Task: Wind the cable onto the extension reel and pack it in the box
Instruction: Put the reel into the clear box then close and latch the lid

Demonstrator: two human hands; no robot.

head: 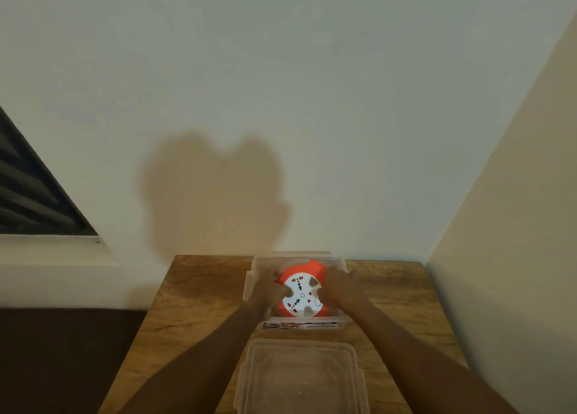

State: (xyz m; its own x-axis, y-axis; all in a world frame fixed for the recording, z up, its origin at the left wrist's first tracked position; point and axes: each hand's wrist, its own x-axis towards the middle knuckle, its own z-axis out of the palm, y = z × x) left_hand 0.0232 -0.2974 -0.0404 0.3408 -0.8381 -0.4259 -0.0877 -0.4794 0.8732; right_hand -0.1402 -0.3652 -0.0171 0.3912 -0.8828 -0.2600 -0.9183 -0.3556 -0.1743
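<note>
Lid [301, 379]: off, lying nearest, leaving box [342, 263] open.
Reel [301, 292]: inside box, left hand [265, 292] and right hand [338, 288] flanking it; finger grip blurred, cannot tell.

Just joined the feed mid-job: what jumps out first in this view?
The orange and white extension reel stands out, sitting inside the clear plastic box at the far side of the wooden table, with the left hand and right hand on either side. The clear lid lies nearer, off the box.
</note>
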